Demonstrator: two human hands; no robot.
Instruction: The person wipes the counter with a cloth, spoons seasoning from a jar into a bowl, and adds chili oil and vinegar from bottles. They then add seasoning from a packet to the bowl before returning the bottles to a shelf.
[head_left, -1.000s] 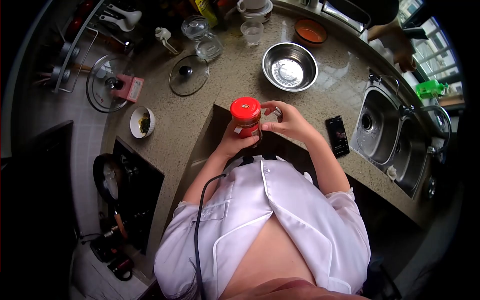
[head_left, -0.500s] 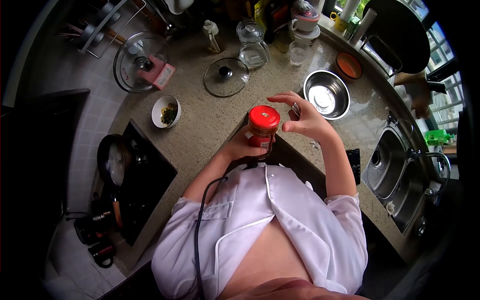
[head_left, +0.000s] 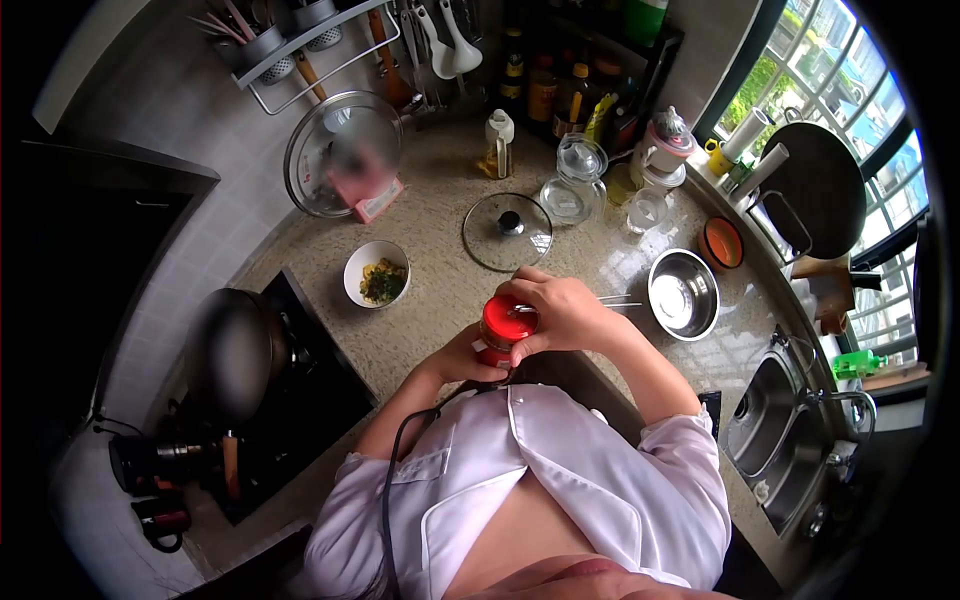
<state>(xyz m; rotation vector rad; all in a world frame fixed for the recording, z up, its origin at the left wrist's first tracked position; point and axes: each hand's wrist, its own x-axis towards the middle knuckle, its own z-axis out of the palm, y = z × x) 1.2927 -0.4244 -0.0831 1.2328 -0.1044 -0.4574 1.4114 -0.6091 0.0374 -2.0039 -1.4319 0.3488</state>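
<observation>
My left hand [head_left: 458, 358] is wrapped round the side of a jar with a red lid [head_left: 508, 318], held upright in front of my chest. Over the top, my right hand [head_left: 562, 312] has its fingers and thumb closed round the red lid. Something thin and metallic shows between the right fingers at the lid, and thin rods stick out beyond that hand toward the steel bowl [head_left: 683, 294]. A glass pan lid [head_left: 508, 232] lies beyond the jar. A white bowl [head_left: 377, 274] with yellow and green food stands to the left.
At left are a hob [head_left: 318, 400] and a pan [head_left: 235, 350]. A glass jug [head_left: 572, 195], an oil bottle [head_left: 497, 145] and an orange bowl [head_left: 721, 243] stand toward the back. A double sink [head_left: 760, 425] lies at right, beneath the window.
My right hand, open beside the jar before, has come onto the red lid and closed round it. The view has shifted, so the counter items appear lower and farther right.
</observation>
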